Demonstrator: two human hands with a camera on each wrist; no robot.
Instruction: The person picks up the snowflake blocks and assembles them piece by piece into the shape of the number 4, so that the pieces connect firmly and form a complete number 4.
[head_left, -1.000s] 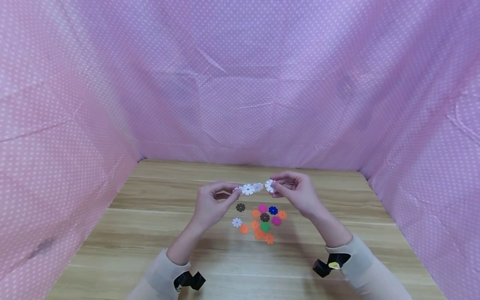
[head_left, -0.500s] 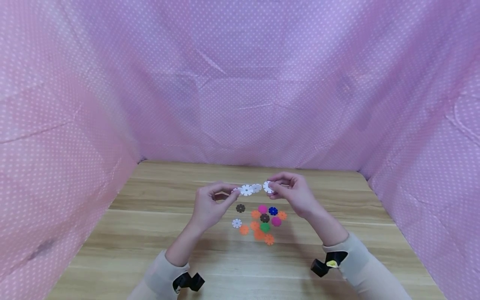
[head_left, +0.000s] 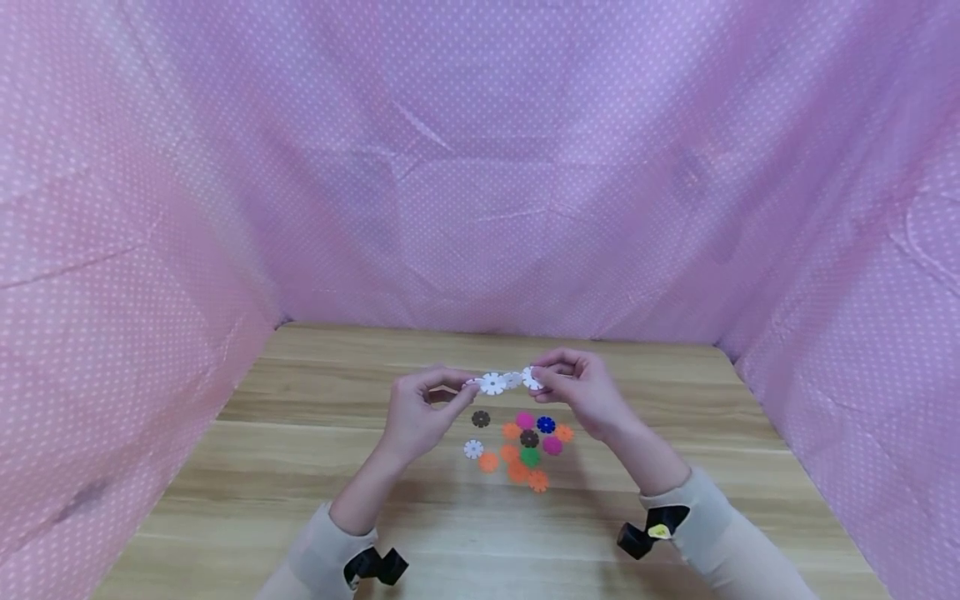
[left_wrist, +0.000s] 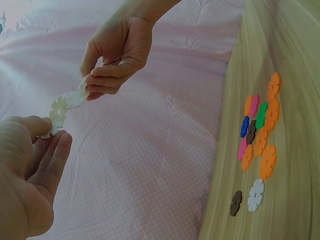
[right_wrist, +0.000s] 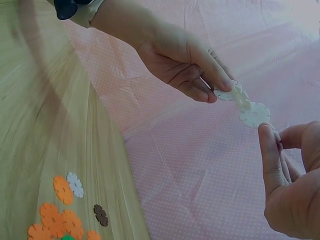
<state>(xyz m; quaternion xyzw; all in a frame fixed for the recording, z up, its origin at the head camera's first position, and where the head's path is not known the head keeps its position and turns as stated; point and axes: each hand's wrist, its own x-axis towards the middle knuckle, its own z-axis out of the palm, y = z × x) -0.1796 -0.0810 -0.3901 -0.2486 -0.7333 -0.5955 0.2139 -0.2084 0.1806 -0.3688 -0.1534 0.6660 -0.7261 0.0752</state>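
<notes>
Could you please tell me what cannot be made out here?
Head view: part of the right hand's white disc, behind its thumb.
Left wrist view: part of the left hand, cut by left edge.
Right wrist view: most of the green disc, cut by bottom edge.

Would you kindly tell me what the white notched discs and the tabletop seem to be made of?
White notched discs: probably smooth plastic, judging by even colour and regular notches.
Tabletop: wood or wood-look laminate with a soft sheen; the streaked grain fits both.
</notes>
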